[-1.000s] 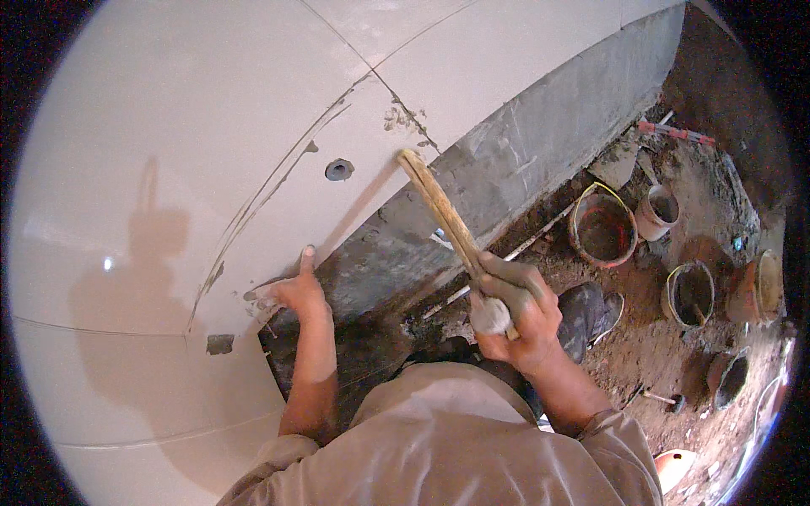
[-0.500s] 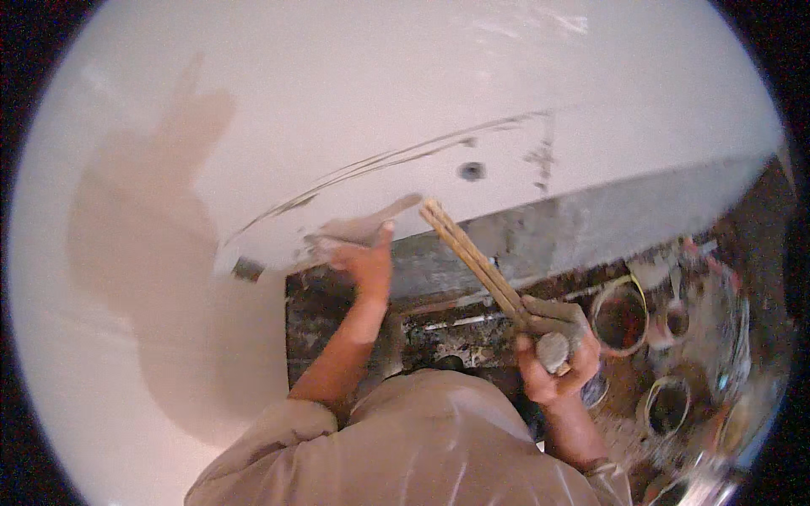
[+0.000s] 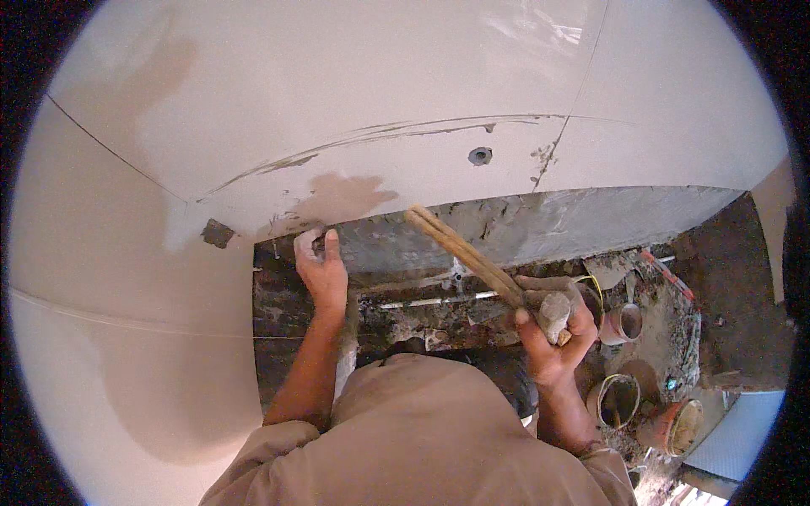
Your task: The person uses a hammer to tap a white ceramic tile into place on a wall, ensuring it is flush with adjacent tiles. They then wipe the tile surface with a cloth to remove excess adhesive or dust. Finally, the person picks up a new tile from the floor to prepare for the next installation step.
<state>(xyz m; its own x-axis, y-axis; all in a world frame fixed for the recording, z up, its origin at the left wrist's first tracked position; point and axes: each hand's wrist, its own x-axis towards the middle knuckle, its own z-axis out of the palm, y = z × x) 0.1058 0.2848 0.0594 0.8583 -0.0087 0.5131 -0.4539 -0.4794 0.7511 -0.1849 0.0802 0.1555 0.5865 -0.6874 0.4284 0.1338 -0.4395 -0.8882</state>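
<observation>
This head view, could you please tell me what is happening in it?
A person is at a pale tiled wall. The right hand grips a wooden-handled tool, its far end pointing up and left in the picture. The left hand, fingers bent, is by the wall's lower edge; whether it touches is unclear. Buckets stand to the right.

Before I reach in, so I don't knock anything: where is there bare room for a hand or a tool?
A hand could likely pass between the left hand and the wooden handle, along the grey mortar band. A small soil patch lies right of the pink pail; below it, buckets crowd.
</observation>
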